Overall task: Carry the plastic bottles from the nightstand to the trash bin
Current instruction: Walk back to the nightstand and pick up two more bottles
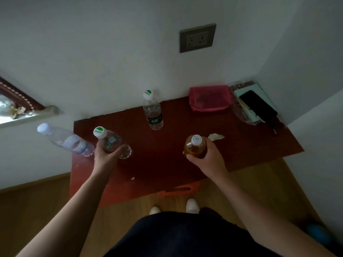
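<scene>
Gripping a clear bottle [114, 143] in the left hand [105, 156] and an amber bottle [195, 147] in the right hand [206, 156], both above the table [241, 145]. Risks clipping the neighbouring bottle [65, 140] at the edge, toppling it floorward.

Head view, steeply down, nightstand [167, 160] close

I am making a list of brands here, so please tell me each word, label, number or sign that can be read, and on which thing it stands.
No text here reads clearly.
Left bottle cap: green and white mark with a word, too blurred.
Back bottle cap: same mark, too blurred.
Back bottle label: pale print on dark, unreadable.
Amber bottle cap: square code-like print, unreadable.
Far-left bottle label: no letters discernible.
</scene>
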